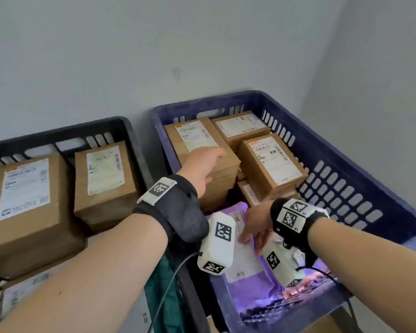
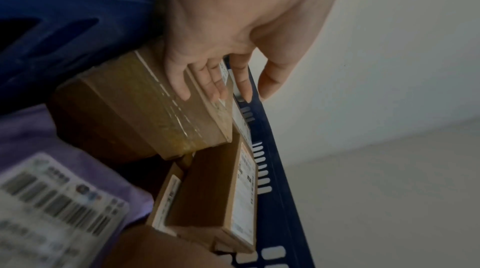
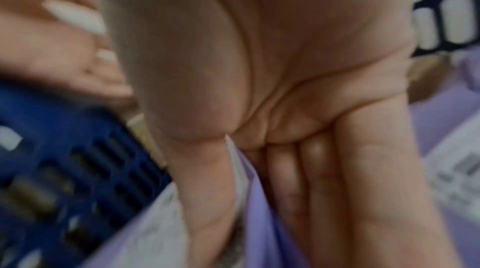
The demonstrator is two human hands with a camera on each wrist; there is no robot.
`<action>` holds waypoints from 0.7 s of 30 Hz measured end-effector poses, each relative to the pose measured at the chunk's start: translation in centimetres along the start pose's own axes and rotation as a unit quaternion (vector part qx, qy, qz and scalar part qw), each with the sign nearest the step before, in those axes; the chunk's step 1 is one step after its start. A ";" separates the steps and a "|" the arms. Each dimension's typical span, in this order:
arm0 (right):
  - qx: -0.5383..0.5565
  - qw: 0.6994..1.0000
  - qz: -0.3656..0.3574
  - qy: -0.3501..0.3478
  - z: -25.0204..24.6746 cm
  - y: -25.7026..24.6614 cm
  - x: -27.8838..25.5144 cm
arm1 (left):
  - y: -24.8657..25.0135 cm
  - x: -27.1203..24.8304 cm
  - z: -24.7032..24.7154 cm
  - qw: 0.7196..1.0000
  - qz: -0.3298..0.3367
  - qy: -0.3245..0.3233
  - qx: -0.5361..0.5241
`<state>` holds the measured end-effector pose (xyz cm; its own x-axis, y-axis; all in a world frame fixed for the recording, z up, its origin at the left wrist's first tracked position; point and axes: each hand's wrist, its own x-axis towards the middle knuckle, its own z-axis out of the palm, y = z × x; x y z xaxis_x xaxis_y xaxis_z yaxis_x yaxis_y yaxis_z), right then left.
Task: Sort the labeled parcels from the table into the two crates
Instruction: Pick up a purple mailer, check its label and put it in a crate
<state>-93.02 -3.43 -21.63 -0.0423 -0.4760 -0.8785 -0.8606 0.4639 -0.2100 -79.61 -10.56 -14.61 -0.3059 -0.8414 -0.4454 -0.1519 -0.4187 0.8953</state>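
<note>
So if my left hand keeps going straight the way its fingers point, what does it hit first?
Probably the labeled cardboard box right under the left hand; beyond it comes the blue crate far wall. Depth is unclear.

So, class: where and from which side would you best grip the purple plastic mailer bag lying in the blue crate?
Pinch the purple plastic mailer bag at its free edge from above, as the right hand does. It lies flat and limp, so probably only an edge gives purchase.

Blue crate (image 1: 360,164) far end packed with cardboard boxes (image 1: 271,162) — near end lower, purple mailer (image 1: 250,282)
</note>
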 end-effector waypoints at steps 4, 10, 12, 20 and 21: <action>-0.159 0.983 -0.022 0.087 -1.1 -0.7 -0.7 | 0.0 0.1 0.2 1.000 -0.005 0.013 0.023; -0.165 0.961 -0.120 0.188 -4.5 -0.8 -1.5 | 0.1 -0.7 0.4 1.000 -0.014 -0.008 0.016; -0.198 0.959 -0.158 0.124 -3.2 -1.2 -1.4 | 0.2 -0.9 0.5 1.000 -0.017 -0.016 0.018; -0.383 0.899 -0.196 0.078 3.4 -3.7 2.8 | 0.1 -0.9 0.3 0.999 -0.021 -0.035 0.024; -0.390 0.895 -0.200 0.087 3.7 -3.8 3.1 | 0.1 -0.9 0.3 0.999 -0.021 -0.037 0.023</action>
<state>-88.03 -3.88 -25.13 0.3280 -0.6276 -0.7061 -0.9141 -0.3994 -0.0696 -79.66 -9.70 -14.14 -0.3665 -0.7958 -0.4821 -0.2076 -0.4351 0.8761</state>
